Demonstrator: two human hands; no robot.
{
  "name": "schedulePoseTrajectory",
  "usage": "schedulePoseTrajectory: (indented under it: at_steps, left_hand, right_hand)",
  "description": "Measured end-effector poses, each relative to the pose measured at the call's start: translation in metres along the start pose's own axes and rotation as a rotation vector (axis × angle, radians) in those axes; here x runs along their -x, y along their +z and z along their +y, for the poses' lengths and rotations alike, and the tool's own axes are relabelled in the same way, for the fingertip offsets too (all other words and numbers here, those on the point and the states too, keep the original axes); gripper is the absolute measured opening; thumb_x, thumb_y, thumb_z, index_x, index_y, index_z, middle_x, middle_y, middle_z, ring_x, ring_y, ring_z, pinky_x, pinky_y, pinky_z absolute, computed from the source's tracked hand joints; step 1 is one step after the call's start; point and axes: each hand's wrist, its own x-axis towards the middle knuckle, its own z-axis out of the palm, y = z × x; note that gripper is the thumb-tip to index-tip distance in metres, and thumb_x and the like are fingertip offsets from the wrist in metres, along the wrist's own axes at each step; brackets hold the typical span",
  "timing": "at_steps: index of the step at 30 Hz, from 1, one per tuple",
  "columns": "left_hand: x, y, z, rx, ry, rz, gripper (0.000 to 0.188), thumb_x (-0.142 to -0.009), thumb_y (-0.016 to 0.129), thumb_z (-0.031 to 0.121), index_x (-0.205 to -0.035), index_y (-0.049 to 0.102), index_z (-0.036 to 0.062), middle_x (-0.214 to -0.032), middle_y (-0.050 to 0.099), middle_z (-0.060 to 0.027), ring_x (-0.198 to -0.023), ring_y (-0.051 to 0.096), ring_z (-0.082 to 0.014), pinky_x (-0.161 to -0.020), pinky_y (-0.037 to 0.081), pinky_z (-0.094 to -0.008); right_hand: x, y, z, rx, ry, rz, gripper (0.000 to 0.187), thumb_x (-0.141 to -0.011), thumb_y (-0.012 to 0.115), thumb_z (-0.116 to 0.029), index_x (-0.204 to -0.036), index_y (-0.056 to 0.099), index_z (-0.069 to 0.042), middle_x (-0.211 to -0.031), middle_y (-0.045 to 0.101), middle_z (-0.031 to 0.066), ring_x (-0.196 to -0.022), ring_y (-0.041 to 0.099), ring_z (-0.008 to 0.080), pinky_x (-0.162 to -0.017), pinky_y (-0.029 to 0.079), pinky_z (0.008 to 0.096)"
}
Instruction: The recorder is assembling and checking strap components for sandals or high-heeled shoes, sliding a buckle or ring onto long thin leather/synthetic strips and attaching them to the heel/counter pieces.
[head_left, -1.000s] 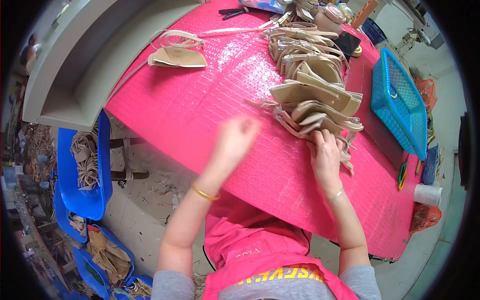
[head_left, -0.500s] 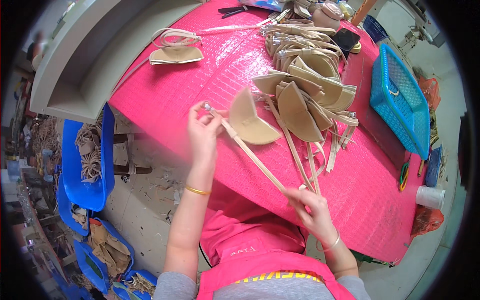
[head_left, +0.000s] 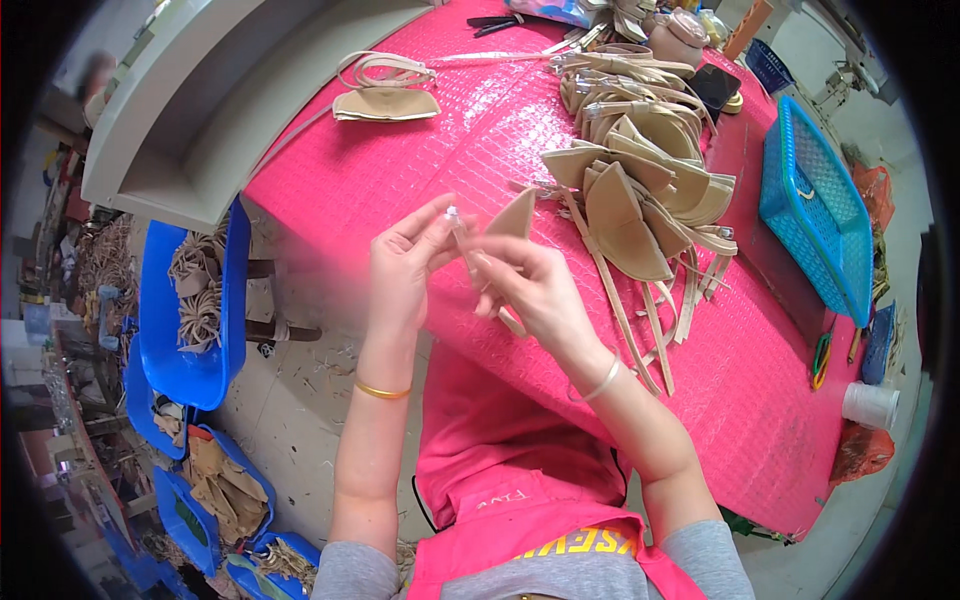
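Between the two hands, over the near left edge of the pink surface (head_left: 690,440), is a tan strap (head_left: 463,237) with a shiny buckle (head_left: 452,212) at its far end. Its visible length runs from the buckle back toward the body, slanting slightly right, with one hand on either side. The left hand (head_left: 402,262) is nearer the buckle, thumb and fingertips pinching the strap close to it. The right hand (head_left: 532,292) meets it lower down with fingers curled; blur and overlap hide whether they grip or only touch. A tan panel (head_left: 514,214) stands just beyond the right hand's fingers, partly covered by them; how it joins the strap is hidden. Farther out to the right, apart from both hands but nearer the right, lies a heap of similar tan pieces (head_left: 625,225).
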Motion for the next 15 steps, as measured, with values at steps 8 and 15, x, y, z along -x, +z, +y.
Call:
schedulePoseTrajectory:
  at_steps: [8, 15]
  left_hand:
    - [0.012, -0.007, 0.009, 0.088, -0.01, -0.007, 0.021, -0.081, 0.058, 0.009, -0.096, 0.058, -0.0052, -0.086, 0.063, -0.013, -0.076, 0.061, -0.0153, -0.07, 0.05, -0.025]
    - [0.015, -0.004, 0.011, 0.048, 0.026, -0.022, 0.023, -0.076, 0.062, 0.002, -0.097, 0.058, -0.0059, -0.088, 0.063, -0.0128, -0.077, 0.061, -0.0138, -0.071, 0.049, -0.0236]
  right_hand:
    - [-0.012, 0.027, 0.006, -0.311, -0.067, 0.17, 0.012, -0.082, 0.057, -0.007, -0.088, 0.053, 0.003, -0.073, 0.059, 0.0071, -0.056, 0.054, 0.0094, -0.048, 0.042, 0.0186]
    - [-0.008, 0.03, 0.001, -0.414, -0.106, 0.192, 0.011, -0.083, 0.055, -0.006, -0.09, 0.054, 0.003, -0.078, 0.06, 0.0071, -0.061, 0.056, 0.0098, -0.055, 0.044, 0.0195]
